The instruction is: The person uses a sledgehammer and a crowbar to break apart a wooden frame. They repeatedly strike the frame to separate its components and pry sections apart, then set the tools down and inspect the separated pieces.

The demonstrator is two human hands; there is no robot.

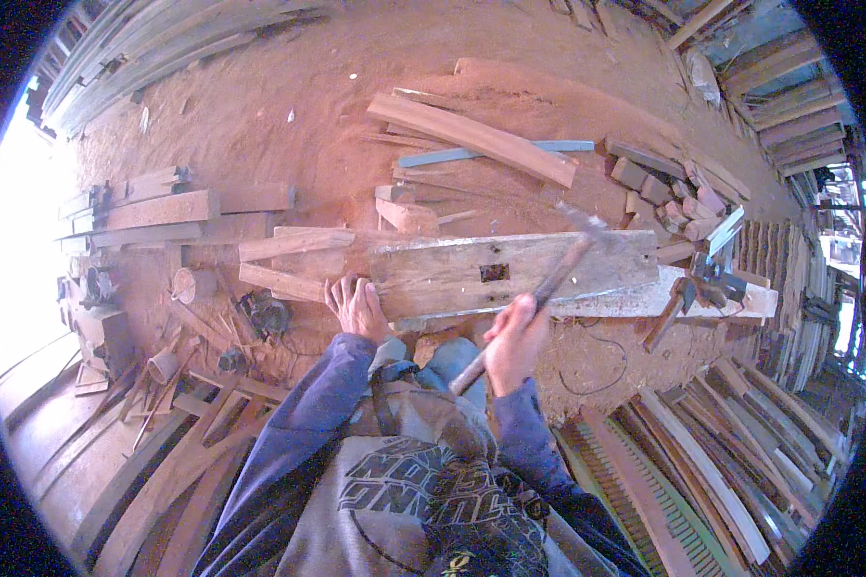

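My right hand (512, 346) is wrapped round the wooden handle of a hammer (560, 271). The hammer slants up and to the right, and its blurred head is over the right part of a thick pale plank (433, 274). A dark square hole is cut in that plank near its middle. At the plank's left end my left hand (356, 306) rests with fingers spread, touching the timber. Its fingertips lie by the end of a narrow wooden piece (289, 282), which forms a fork with another piece (298, 243).
Past the plank, loose beams (481, 139) and a blue strip (443, 156) lie on sawdust-covered ground. Offcuts (678, 197) are heaped at the right, near a dark clamp-like tool (712, 281). Stacked timber (164, 210) and a bucket (192, 285) stand left. Long boards (683, 462) lie at the lower right.
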